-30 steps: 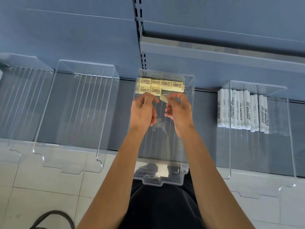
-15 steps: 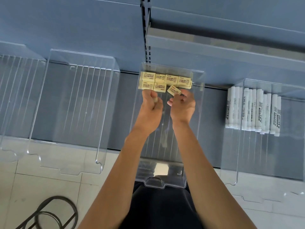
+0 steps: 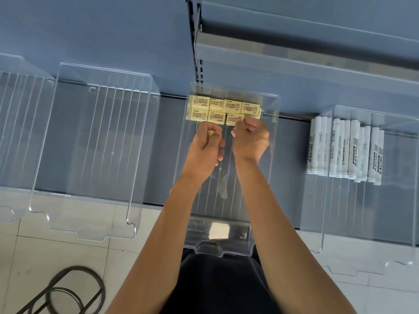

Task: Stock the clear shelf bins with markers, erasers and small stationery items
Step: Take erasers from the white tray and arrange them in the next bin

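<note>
Two rows, pale yellow printed erasers [image 3: 223,108], clear bin [image 3: 226,247], left hand [image 3: 205,150] gripping one, right hand [image 3: 250,141] pinching another

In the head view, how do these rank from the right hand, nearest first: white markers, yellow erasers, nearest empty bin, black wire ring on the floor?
From the right hand:
1. yellow erasers, just beyond its fingers
2. white markers, to its right
3. nearest empty bin, to its left
4. black wire ring, on the floor, lower left
</note>
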